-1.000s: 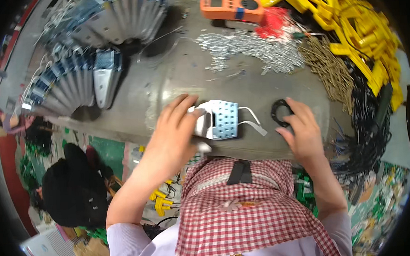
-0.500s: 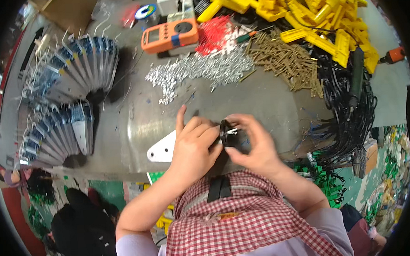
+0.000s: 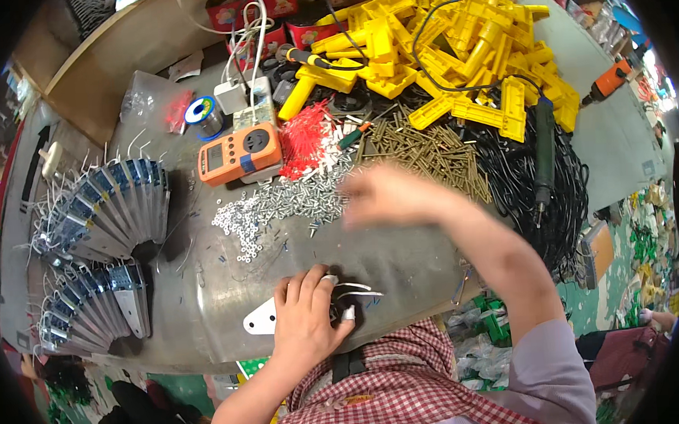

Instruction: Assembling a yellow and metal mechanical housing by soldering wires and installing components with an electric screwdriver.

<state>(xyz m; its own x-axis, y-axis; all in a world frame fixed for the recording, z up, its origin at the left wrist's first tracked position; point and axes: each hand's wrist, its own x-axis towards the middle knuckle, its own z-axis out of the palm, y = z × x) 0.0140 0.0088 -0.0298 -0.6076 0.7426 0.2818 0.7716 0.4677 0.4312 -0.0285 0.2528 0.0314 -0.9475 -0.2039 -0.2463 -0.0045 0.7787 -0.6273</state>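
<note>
My left hand (image 3: 305, 315) is curled over a white plate (image 3: 261, 320) lying near the table's front edge and holds it there. The plate's tapered end, with small holes, sticks out to the left. Two white wire ends (image 3: 359, 289) come out beside my fingers; a dark part under the hand is mostly hidden. White covers show on the thumb and a fingertip. My right hand (image 3: 377, 198), smeared by motion, reaches over the right end of a heap of silver screws (image 3: 297, 200). Whether its fingers hold anything is not visible.
Brass-coloured rods (image 3: 436, 157) lie beyond my right hand, with yellow plastic housings (image 3: 469, 52) behind. Black cables (image 3: 568, 177) and a green-handled power screwdriver (image 3: 545, 151) lie right. An orange multimeter (image 3: 240, 154) and solder spool (image 3: 205, 118) stand back left. White panels with wires (image 3: 108, 201) fan out left.
My right hand has let go of the black round part and moved forward to the screws. My left hand has settled flatter on the plate. The view has shifted to show more of the table's far side.
</note>
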